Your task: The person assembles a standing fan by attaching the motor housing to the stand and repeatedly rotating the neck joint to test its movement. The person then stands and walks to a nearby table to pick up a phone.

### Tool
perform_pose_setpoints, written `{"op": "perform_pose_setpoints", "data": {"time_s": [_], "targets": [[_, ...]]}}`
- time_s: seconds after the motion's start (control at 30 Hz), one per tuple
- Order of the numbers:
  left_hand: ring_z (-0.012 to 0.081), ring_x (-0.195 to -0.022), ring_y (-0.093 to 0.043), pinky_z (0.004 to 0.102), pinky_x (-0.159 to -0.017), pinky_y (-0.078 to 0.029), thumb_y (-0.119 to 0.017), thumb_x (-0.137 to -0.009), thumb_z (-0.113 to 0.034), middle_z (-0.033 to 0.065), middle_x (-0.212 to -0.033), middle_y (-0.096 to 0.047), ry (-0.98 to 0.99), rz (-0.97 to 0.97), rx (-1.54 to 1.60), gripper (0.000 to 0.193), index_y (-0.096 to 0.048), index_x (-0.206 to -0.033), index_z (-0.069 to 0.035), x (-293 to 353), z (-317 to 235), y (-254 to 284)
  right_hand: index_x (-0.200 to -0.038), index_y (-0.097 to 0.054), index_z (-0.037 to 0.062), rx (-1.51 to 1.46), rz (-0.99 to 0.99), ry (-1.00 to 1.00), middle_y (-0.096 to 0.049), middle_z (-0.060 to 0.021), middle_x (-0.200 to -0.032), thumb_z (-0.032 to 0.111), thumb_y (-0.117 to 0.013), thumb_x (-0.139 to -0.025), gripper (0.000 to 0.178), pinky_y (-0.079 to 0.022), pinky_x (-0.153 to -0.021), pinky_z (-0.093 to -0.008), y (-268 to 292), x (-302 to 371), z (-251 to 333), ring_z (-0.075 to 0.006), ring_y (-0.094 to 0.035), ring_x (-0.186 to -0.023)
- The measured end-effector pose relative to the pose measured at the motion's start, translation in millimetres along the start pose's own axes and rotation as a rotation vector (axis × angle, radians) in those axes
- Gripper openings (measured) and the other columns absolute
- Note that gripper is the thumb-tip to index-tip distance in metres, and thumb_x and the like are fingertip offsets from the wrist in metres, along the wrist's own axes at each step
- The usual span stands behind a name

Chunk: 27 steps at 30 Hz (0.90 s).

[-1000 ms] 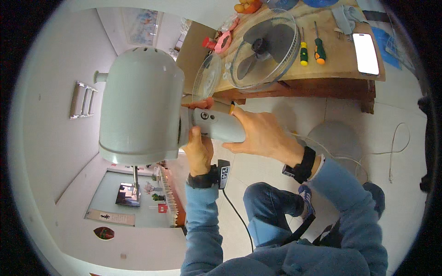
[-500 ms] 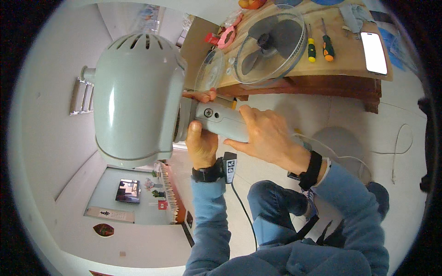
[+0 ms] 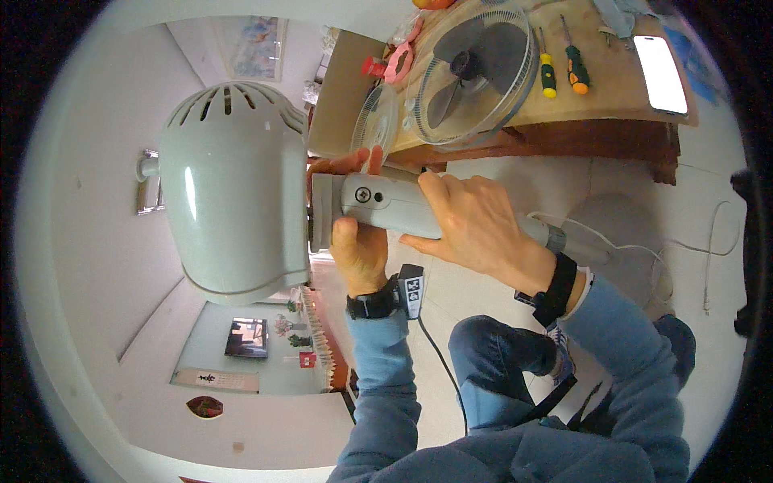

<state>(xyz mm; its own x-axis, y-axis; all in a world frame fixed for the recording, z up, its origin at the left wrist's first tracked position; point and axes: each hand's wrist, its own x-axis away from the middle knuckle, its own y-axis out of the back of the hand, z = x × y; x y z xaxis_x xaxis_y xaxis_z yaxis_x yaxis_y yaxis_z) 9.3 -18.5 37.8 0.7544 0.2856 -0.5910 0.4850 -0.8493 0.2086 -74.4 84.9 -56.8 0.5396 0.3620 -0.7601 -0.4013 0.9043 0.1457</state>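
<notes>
Glossy pale-grey rounded motor housing (image 3: 229, 197) sits at ten o'clock from left hand (image 3: 360, 253), whose fingers clasp slim grey neck (image 3: 400, 207) near housing, right hand (image 3: 483, 219), fingers curled, gripping farther along.

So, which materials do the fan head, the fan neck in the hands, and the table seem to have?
Fan head: glossy pale grey, probably plastic, given the shaped vents; painted metal possible.
Fan neck: likely smooth grey plastic, given its moulded outline round the screw.
Table: apparently wood, dullish, judging by its brown front.
</notes>
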Motion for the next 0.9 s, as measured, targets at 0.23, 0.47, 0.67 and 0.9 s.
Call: {"op": "perform_pose_setpoints", "data": {"time_s": [0.23,0.47,0.67,0.9], "targets": [[0.0362,-0.134,-0.033,0.0611,-0.112,-0.020,-0.070,-0.081,-0.036,0.0143,-0.143,-0.038,0.155,0.014,-0.260,0.073,-0.034,-0.141,-0.014,68.4,-57.4,92.3,-0.091,-0.048,0.0032,-0.032,0.056,-0.030,-0.060,-0.0135,-0.068,0.039,-0.080,-0.067,0.053,-0.049,-0.053,-0.0345,3.2,-6.4,-6.1,-0.0277,-0.062,-0.055],[0.0371,-0.137,-0.029,0.0516,-0.113,-0.022,-0.049,-0.090,-0.044,0.0209,-0.147,-0.030,-0.171,-0.243,-0.673,0.077,-0.015,-0.149,-0.007,61.2,-184.8,88.1,-0.092,-0.050,0.0023,-0.042,0.119,-0.021,-0.061,-0.0136,-0.067,0.037,-0.080,-0.067,0.051,-0.050,-0.056,-0.0345,15.8,-1.3,4.6,-0.0271,-0.063,-0.059],[0.0388,-0.138,-0.026,0.0537,-0.114,-0.016,-0.051,-0.079,-0.066,0.0221,-0.148,-0.028,-0.324,-0.092,-1.212,0.095,-0.014,-0.149,-0.014,20.2,-220.5,24.1,-0.083,-0.055,0.0013,-0.008,0.238,-0.002,-0.061,-0.0116,-0.066,0.031,-0.073,-0.076,0.035,-0.045,-0.051,-0.0349,89.8,-13.4,31.3,-0.0261,-0.061,-0.057],[0.0374,-0.139,-0.025,0.0566,-0.111,-0.023,-0.056,-0.071,-0.071,0.0206,-0.149,-0.026,-0.009,-0.056,-1.214,0.104,-0.018,-0.149,-0.015,-1.9,-200.7,19.1,-0.088,-0.065,0.0058,-1.738,0.909,0.193,-0.063,-0.0091,-0.071,0.034,-0.061,-0.087,0.028,-0.046,-0.056,-0.0341,151.7,-6.3,68.8,-0.0225,-0.059,-0.061]]}}
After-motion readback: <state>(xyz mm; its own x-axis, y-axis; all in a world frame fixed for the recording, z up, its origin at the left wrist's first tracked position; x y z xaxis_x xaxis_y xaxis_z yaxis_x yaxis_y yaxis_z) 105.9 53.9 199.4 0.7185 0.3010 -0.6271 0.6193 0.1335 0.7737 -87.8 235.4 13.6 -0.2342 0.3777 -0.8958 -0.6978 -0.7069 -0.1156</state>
